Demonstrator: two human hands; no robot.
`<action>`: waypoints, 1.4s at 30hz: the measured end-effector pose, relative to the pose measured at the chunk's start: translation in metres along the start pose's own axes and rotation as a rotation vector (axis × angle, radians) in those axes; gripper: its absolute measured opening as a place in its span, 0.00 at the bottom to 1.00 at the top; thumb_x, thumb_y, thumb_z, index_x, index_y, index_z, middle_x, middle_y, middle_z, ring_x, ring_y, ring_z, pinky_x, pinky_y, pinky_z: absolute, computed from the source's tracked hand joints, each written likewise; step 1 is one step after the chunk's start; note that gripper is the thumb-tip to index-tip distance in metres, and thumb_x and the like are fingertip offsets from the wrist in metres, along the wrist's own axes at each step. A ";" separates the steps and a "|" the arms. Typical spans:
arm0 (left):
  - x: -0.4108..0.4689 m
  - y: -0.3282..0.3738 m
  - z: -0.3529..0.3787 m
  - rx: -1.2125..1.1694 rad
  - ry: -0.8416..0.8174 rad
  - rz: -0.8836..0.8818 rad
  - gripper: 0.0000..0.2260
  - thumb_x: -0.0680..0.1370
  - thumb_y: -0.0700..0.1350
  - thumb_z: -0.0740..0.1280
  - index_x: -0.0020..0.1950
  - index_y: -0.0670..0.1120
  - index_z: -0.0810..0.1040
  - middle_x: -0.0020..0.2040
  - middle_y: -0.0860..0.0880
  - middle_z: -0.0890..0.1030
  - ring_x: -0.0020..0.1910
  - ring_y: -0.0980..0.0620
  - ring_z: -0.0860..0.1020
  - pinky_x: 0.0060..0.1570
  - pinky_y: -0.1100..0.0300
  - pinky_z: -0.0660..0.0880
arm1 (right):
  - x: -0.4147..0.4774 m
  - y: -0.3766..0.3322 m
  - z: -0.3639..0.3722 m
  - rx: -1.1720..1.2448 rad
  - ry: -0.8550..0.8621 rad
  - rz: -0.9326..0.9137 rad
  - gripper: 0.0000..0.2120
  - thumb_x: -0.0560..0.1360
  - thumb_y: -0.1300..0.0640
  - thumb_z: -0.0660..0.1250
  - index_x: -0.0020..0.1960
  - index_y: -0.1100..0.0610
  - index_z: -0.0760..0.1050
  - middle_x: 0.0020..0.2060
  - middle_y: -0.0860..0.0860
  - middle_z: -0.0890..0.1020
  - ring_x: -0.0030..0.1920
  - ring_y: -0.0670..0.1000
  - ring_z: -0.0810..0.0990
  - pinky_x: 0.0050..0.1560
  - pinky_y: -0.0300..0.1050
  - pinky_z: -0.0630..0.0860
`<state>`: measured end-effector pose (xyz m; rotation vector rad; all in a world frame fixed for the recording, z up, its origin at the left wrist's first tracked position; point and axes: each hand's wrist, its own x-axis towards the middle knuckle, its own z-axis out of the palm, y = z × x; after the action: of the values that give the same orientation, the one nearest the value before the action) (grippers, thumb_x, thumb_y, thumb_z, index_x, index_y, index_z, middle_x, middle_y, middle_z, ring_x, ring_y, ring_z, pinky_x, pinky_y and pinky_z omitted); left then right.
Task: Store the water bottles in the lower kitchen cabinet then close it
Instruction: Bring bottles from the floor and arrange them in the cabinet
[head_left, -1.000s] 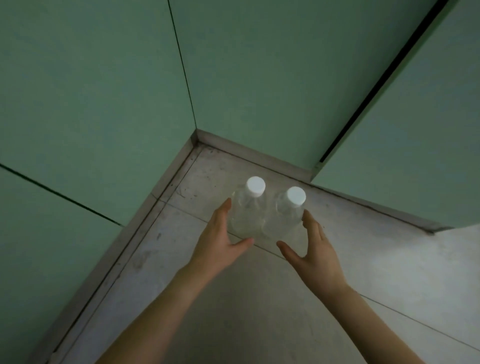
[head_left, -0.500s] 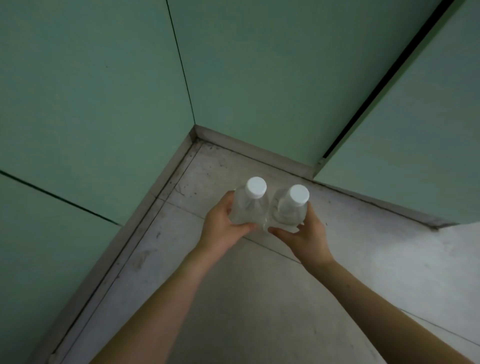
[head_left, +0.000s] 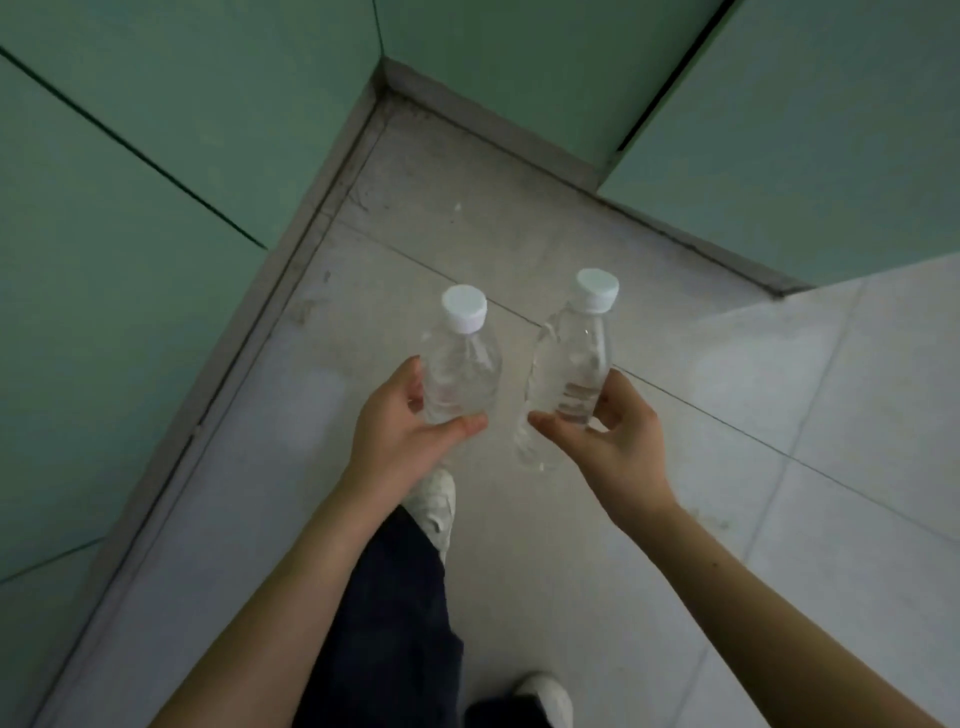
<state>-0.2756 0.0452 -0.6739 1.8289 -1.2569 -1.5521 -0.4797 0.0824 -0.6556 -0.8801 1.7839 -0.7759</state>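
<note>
Head view: my left hand (head_left: 402, 436) is wrapped around one water bottle (head_left: 460, 379), my right hand (head_left: 610, 441) around the other bottle (head_left: 571, 374), both upright above the floor (head_left: 675, 415), short of the green cabinet doors (head_left: 156, 130), ready for carrying.

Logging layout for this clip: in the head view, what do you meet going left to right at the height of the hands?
Green cabinet front → grey plinth strip → left hand → left bottle → right bottle → right hand → bare floor tiles.
</note>
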 end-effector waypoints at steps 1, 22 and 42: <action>-0.024 0.016 -0.009 0.005 -0.007 -0.014 0.19 0.65 0.47 0.81 0.52 0.55 0.79 0.46 0.59 0.84 0.49 0.58 0.81 0.51 0.58 0.78 | -0.020 -0.016 -0.008 -0.020 -0.004 0.012 0.24 0.65 0.56 0.81 0.59 0.54 0.77 0.50 0.46 0.84 0.51 0.45 0.84 0.51 0.45 0.83; -0.439 0.499 -0.218 -0.148 0.119 0.210 0.10 0.70 0.46 0.78 0.49 0.49 0.83 0.41 0.57 0.86 0.40 0.61 0.83 0.37 0.68 0.76 | -0.377 -0.542 -0.191 0.134 0.085 -0.280 0.20 0.65 0.60 0.81 0.54 0.51 0.79 0.44 0.47 0.86 0.46 0.44 0.84 0.43 0.31 0.76; -0.425 0.571 -0.332 -0.258 0.465 0.289 0.09 0.69 0.47 0.78 0.47 0.51 0.83 0.40 0.56 0.85 0.39 0.61 0.82 0.36 0.69 0.75 | -0.321 -0.687 -0.123 0.135 -0.177 -0.446 0.21 0.64 0.54 0.82 0.54 0.48 0.79 0.45 0.49 0.86 0.46 0.50 0.85 0.46 0.48 0.82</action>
<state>-0.1535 0.0432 0.1022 1.6299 -0.9944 -1.0041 -0.3546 -0.0039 0.0972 -1.2347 1.3778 -1.0514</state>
